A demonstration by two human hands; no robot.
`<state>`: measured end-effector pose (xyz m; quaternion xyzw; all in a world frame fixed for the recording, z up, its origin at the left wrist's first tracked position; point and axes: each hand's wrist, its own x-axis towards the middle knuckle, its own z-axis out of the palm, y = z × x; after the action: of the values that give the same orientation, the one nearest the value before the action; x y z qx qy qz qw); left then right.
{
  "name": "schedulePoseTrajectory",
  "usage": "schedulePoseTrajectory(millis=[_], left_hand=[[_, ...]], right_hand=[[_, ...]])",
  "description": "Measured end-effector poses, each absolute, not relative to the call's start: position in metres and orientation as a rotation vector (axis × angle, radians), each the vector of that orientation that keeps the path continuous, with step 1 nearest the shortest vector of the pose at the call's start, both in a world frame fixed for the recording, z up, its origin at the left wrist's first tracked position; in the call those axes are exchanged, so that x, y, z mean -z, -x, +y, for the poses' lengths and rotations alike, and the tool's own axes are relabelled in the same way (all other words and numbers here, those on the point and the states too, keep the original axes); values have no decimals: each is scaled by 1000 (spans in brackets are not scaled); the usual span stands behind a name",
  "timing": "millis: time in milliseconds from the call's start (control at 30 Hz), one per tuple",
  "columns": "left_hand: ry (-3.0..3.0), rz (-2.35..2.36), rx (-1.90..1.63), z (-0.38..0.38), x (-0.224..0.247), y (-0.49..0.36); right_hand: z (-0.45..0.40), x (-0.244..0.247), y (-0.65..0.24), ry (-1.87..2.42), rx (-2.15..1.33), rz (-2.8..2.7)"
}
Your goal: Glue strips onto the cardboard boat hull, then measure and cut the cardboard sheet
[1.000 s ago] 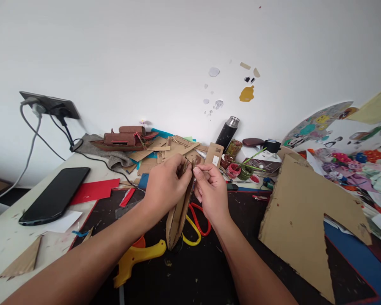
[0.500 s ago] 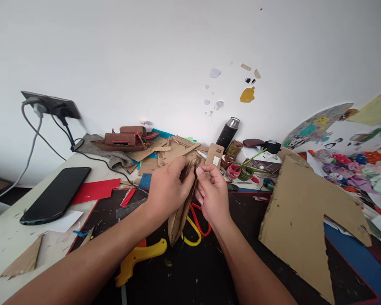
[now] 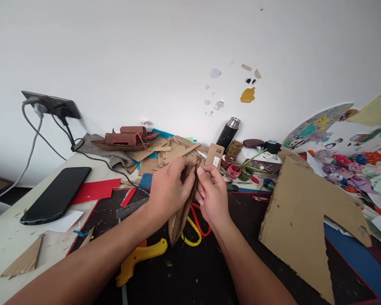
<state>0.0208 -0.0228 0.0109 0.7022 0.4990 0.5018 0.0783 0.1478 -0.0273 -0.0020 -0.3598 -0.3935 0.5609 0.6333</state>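
Note:
A narrow, pointed cardboard boat hull point(image 3: 177, 226) is held up over the dark mat, its near tip hanging low. My left hand point(image 3: 169, 184) is closed around its left side near the far end. The thumb and fingers of my right hand point(image 3: 212, 190) pinch the hull's far end from the right. Fingers hide much of that end. Below lie scissors point(image 3: 195, 239) with yellow and red handles, partly covered by the hull and my hands. A yellow glue gun point(image 3: 142, 256) rests beside my left forearm.
Two brown model boats point(image 3: 123, 140) sit on grey cloth at the back, beside piled cardboard scraps point(image 3: 178, 150). A phone point(image 3: 57, 195) lies left. Paint jars point(image 3: 234, 171) and a black flask point(image 3: 228, 133) stand behind. A large cardboard sheet point(image 3: 298, 216) lies right.
Hardly anything differs. Both hands keep their hold on the cardboard hull, which has shifted only very slightly.

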Motion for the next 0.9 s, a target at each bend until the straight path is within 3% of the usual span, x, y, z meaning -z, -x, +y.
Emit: schedulePoseTrajectory(millis=[900], left_hand=[[-2129, 1475, -1573, -23, -7, -23]], right_hand=[[-28, -1, -144, 773, -1327, -824]])
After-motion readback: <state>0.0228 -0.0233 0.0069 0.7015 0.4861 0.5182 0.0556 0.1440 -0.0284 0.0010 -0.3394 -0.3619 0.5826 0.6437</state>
